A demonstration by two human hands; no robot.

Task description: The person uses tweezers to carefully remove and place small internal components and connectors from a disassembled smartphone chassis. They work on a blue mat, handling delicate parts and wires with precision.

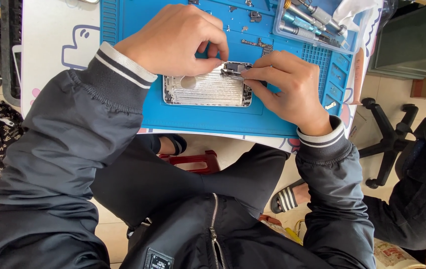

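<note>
A silver phone housing [207, 90], opened and stripped, lies on a blue repair mat [198, 117]. My left hand [175, 40] is above its upper edge, thumb and fingers pinched at a small dark part [236, 67] on the housing's upper right corner. My right hand [287, 87] rests at the housing's right end, its fingertips pressed on the same small part. Both sleeves are dark with striped cuffs.
A clear tray [317, 22] of metal screwdriver tools sits at the mat's upper right. Small loose parts [258, 44] lie on the mat above the housing. An office chair base [390, 142] stands at the right, and another person's dark sleeve [422, 209] is at the lower right.
</note>
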